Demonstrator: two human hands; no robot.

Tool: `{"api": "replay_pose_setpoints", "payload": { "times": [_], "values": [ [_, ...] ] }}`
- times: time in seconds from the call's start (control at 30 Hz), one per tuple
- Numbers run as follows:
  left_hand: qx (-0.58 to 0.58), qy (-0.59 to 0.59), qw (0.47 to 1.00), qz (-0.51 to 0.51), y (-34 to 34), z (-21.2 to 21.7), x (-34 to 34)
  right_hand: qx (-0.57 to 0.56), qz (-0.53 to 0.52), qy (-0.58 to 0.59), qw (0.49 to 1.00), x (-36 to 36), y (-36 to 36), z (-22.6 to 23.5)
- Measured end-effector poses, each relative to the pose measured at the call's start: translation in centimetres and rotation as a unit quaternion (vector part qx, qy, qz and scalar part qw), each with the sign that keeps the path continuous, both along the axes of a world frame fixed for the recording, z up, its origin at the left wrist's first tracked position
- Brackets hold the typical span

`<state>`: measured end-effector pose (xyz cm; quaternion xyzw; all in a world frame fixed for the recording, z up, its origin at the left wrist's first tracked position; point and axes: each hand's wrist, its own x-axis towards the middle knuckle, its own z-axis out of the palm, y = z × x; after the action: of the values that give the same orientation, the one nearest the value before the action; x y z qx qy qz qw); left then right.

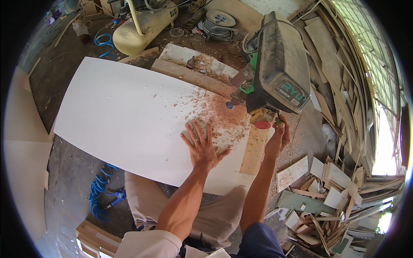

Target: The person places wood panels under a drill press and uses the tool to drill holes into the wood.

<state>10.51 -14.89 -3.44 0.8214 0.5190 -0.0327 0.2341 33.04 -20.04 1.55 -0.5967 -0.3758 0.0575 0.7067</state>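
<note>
My left hand (203,148) lies flat on a large white board (116,107), fingers spread. Reddish-brown wood shavings (217,107) are scattered beside and beyond those fingers, thickest under the drill press. A dusty black and green drill press (282,64) stands over the board's right part. At its right side, my right hand (278,139) is raised with the fingers closed around the small green-ended feed handle (279,122). A red round switch cover (263,124) sits just left of that hand. The drill's tip is hidden behind the machine's head.
A cream air compressor (144,30) and a cable reel (220,21) stand at the back. A blue air gun (115,198) with coiled hose lies on the floor at left. Wood offcuts (327,193) are heaped at right, and long boards (331,60) lean along the right wall.
</note>
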Motion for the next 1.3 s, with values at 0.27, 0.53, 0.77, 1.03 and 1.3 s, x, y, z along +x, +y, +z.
{"api": "replay_pose_setpoints", "payload": {
  "times": [0.27, 0.53, 0.77, 1.03, 1.3],
  "values": [
    [0.015, -0.003, 1.000, 0.002, -0.2, -0.7, 0.0, -0.003, 0.042, -0.054, 0.998, 1.6, -0.1, 0.0],
    [0.015, 0.002, 1.000, 0.004, -0.1, -0.9, 0.0, -0.004, 0.105, -0.057, 0.993, 3.3, -0.3, 0.3],
    [0.015, 0.003, 1.000, 0.006, -0.1, -0.7, 0.1, -0.021, 0.132, -0.033, 0.990, 4.0, -0.4, 1.4],
    [0.011, 0.016, 1.000, 0.003, 0.0, -0.4, 0.1, -0.004, 0.136, -0.073, 0.988, 5.6, 0.3, 2.6],
    [0.041, 0.013, 0.999, -0.003, -0.2, -1.0, 0.3, 0.003, -0.042, -0.140, 0.989, 9.2, 10.7, 10.3]
  ]
}}
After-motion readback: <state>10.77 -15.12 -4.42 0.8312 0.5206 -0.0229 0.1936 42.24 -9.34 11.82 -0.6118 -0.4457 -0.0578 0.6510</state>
